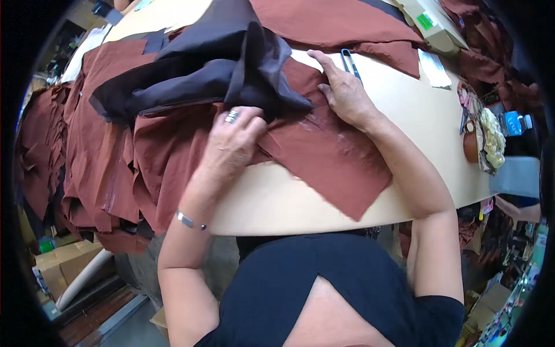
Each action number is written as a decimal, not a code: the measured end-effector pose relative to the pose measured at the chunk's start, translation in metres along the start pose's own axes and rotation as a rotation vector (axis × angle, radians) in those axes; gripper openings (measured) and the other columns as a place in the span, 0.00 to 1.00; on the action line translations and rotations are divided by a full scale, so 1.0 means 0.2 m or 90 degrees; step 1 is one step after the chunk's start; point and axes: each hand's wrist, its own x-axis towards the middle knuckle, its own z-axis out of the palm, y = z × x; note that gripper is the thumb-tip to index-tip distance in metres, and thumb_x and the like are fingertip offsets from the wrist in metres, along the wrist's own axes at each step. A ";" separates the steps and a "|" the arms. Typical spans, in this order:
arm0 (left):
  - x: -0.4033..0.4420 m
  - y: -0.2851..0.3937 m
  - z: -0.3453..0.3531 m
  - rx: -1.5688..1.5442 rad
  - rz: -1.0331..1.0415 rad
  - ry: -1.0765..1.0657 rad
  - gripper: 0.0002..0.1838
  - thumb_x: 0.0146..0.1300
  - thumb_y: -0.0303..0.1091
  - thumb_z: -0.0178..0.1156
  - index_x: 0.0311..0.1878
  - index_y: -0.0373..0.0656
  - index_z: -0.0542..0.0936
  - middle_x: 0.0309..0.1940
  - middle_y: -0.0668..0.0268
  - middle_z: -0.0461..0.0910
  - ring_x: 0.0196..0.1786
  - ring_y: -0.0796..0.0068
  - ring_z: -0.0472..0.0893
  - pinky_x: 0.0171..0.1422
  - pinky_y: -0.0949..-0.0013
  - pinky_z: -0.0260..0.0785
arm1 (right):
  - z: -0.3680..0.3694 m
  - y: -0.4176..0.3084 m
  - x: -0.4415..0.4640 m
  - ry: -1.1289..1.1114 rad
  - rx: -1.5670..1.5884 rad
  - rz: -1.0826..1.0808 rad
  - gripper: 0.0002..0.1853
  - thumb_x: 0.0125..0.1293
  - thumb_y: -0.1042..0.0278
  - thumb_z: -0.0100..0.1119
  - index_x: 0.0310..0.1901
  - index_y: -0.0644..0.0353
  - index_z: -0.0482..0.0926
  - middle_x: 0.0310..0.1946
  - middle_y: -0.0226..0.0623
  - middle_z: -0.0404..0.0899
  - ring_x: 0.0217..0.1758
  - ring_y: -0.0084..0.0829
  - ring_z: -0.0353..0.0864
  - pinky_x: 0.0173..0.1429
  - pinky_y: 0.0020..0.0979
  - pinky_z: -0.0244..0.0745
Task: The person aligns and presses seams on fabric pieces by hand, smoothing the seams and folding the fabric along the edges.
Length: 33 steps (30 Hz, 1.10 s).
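A dark, nearly black piece of fabric [191, 87] lies bunched and partly raised over rust-brown fabric pieces [167, 168]. My left hand [234, 136], with a ring on one finger, is closed with curled fingers at the fabric's lower edge; which layer it pinches is hard to make out. One brown fabric panel [341, 168] slants toward the table's front edge between my arms. My right hand [347, 95] is open, index finger stretched out, at the panel's right side. Just beyond it lies a small pair of thread snips or tweezers [350, 62].
The pale table [266, 202] curves along my front. More brown fabric [341, 23] lies at the back, beside a carton with a green label [426, 20] and a white paper slip [435, 69]. A pincushion-like bundle [491, 139] sits at the right edge. Cardboard boxes [66, 263] stand lower left.
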 end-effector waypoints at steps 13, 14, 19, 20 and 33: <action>0.14 0.08 0.09 -0.083 0.004 -0.012 0.16 0.57 0.29 0.60 0.49 0.40 0.73 0.54 0.57 0.72 0.56 0.55 0.72 0.59 0.59 0.66 | 0.06 0.08 -0.04 0.112 0.040 -0.117 0.32 0.58 0.80 0.54 0.65 0.55 0.60 0.52 0.50 0.75 0.49 0.51 0.77 0.53 0.43 0.72; 0.12 0.06 0.11 -0.111 -0.006 -0.029 0.17 0.59 0.30 0.59 0.51 0.40 0.71 0.59 0.58 0.68 0.61 0.53 0.67 0.63 0.58 0.62 | 0.07 0.10 -0.04 0.145 0.031 -0.155 0.32 0.58 0.80 0.55 0.65 0.54 0.60 0.51 0.50 0.75 0.48 0.51 0.77 0.54 0.43 0.72; 0.07 0.08 0.10 -0.094 -0.041 -0.031 0.17 0.58 0.29 0.59 0.51 0.39 0.70 0.59 0.57 0.68 0.59 0.52 0.68 0.63 0.58 0.63 | -0.02 0.03 -0.09 0.097 -0.016 -0.042 0.31 0.59 0.77 0.57 0.65 0.53 0.60 0.45 0.46 0.78 0.43 0.48 0.79 0.51 0.41 0.72; 0.06 0.10 0.09 -0.084 -0.053 -0.038 0.17 0.58 0.29 0.59 0.51 0.38 0.70 0.59 0.57 0.68 0.59 0.52 0.68 0.63 0.58 0.63 | -0.09 -0.02 -0.13 0.045 -0.033 0.024 0.31 0.59 0.76 0.57 0.65 0.52 0.60 0.41 0.44 0.79 0.40 0.46 0.79 0.50 0.41 0.72; 0.11 0.11 -0.06 -0.029 -0.019 -0.040 0.13 0.51 0.26 0.59 0.42 0.36 0.75 0.48 0.54 0.72 0.51 0.55 0.75 0.54 0.61 0.69 | -0.08 0.10 -0.31 0.076 -0.204 -0.146 0.27 0.63 0.75 0.51 0.65 0.48 0.63 0.37 0.32 0.78 0.31 0.31 0.77 0.44 0.30 0.67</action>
